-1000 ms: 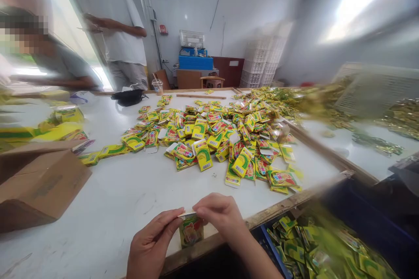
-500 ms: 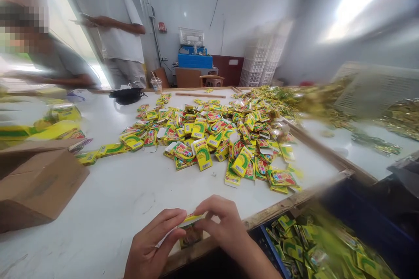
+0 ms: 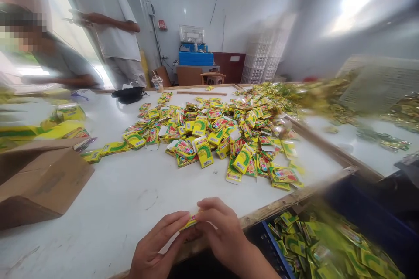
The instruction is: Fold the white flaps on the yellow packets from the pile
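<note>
— Grip, in the head view?
— Clenched. Left hand (image 3: 155,244) and right hand (image 3: 222,235) both closed on one yellow packet (image 3: 190,222), pinched from either side by the fingers (image 3: 209,209).

— Packet's place?
— Up off the table, between the two hands, just inside the wooden edge (image 3: 271,213). Mostly hidden by the fingers; only a thin yellow strip in sight.

— Below the hands?
— White table (image 3: 98,226), bare-topped around the wrists. Off to the right, just past the edge, a blue bin (image 3: 271,244) packed with more packets, blurred.

— Farther out?
— Mid-table, a big loose pile (image 3: 209,139) of yellow packets, some tilted, some flat, well apart from the hands. On the left, a cardboard box (image 3: 42,183) with flaps open. Far right, a blurred heap of gold foil (image 3: 369,130) on a second table.

— And people?
— Two co-workers, both well apart from the hands: one standing (image 3: 104,22) in a white shirt, arms bent, past the far left corner; one leaning (image 3: 59,61) at the left side.

— Along the far edge?
— Black bag (image 3: 128,94), plastic cup (image 3: 157,83). Behind them, stacked white crates (image 3: 258,56).
</note>
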A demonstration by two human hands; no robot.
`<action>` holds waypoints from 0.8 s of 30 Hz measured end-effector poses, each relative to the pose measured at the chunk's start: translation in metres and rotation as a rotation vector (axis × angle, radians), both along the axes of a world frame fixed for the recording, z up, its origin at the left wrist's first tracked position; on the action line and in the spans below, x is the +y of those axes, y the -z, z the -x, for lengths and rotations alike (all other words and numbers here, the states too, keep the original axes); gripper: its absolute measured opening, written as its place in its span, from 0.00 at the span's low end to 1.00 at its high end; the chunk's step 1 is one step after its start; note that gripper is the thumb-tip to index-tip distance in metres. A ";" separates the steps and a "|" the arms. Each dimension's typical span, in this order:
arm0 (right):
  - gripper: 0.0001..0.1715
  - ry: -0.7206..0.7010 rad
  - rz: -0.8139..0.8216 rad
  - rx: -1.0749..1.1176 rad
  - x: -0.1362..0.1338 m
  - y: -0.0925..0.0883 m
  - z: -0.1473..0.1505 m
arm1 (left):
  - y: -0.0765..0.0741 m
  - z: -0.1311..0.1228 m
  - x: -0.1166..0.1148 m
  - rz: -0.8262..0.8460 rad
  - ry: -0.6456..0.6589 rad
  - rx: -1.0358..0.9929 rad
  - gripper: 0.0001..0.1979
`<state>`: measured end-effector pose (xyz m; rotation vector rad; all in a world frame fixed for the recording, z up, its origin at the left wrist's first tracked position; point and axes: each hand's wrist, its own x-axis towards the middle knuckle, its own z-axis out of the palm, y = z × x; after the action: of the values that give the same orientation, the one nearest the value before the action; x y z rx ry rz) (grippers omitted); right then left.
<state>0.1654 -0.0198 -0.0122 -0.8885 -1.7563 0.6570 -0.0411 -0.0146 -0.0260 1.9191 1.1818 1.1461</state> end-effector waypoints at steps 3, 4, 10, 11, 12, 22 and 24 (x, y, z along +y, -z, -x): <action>0.12 -0.008 0.023 0.010 0.000 -0.009 0.004 | -0.004 -0.010 -0.002 0.268 -0.124 -0.138 0.23; 0.11 -0.014 0.027 -0.005 0.001 -0.013 0.005 | -0.005 -0.013 -0.002 0.338 -0.147 -0.165 0.23; 0.08 -0.138 -0.046 -0.488 0.016 -0.045 -0.001 | -0.009 -0.019 -0.003 0.406 -0.132 -0.149 0.19; 0.09 -0.153 -0.067 -0.579 0.020 -0.051 -0.002 | -0.008 -0.018 -0.003 0.402 -0.128 -0.154 0.19; 0.09 -0.167 -0.082 -0.654 0.023 -0.057 -0.003 | -0.008 -0.018 -0.003 0.398 -0.121 -0.160 0.19; 0.08 -0.270 -0.199 -0.988 0.033 -0.089 0.015 | -0.006 -0.010 -0.001 0.299 0.081 -0.160 0.22; 0.08 -0.268 -0.207 -0.991 0.032 -0.089 0.017 | -0.003 -0.008 -0.001 0.288 0.083 -0.193 0.20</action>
<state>0.1486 0.0117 0.0768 -0.9031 -2.8012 0.1609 -0.0330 -0.0160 -0.0229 1.5890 1.0864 1.0291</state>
